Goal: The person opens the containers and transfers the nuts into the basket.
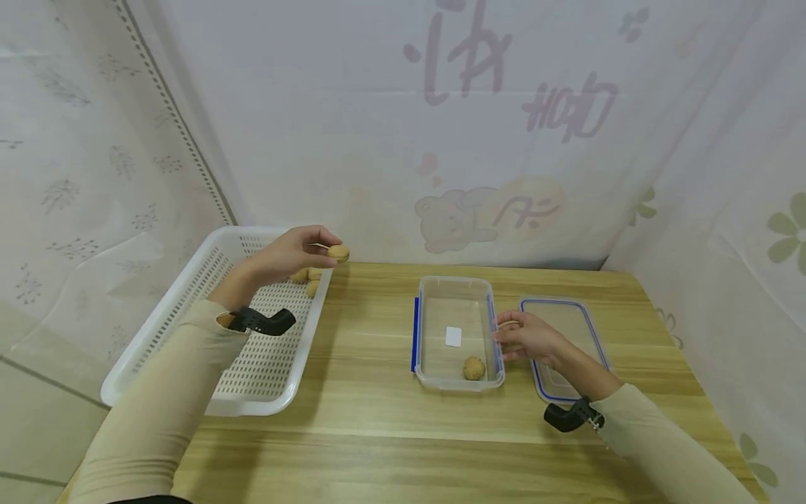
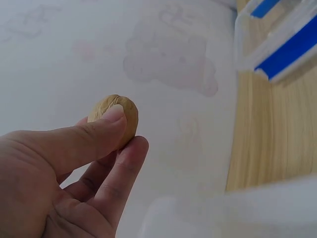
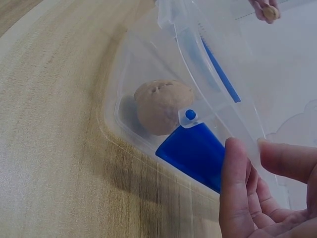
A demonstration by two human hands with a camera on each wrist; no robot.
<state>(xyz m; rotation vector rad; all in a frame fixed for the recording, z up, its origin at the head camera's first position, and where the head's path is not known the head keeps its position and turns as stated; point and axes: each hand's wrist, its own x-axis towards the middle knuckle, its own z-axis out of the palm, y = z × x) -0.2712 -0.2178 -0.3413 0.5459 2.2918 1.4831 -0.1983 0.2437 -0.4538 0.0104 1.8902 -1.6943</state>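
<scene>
My left hand (image 1: pixel 296 252) pinches a walnut (image 1: pixel 338 253) between thumb and fingers, above the far right rim of a white plastic basket (image 1: pixel 306 336). In the left wrist view the walnut (image 2: pixel 130 116) shows its seam beside the thumb. Several more walnuts (image 1: pixel 313 288) lie in the basket, partly hidden by that hand. A clear plastic box (image 1: pixel 428 381) with blue side flaps stands at mid-table, holding one walnut (image 1: pixel 474 368) in its near right corner. My right hand (image 1: pixel 525 337) holds the box's right side, thumb and fingers at the rim and blue flap (image 3: pixel 195 153).
A clear lid (image 1: pixel 569 392) with a blue seal lies right of the box, partly under the right hand and wrist. Printed cloth (image 1: pixel 352 140) hangs behind the wooden table (image 1: pixel 371 420) and on both sides. Both wrists wear black straps (image 1: pixel 261 320).
</scene>
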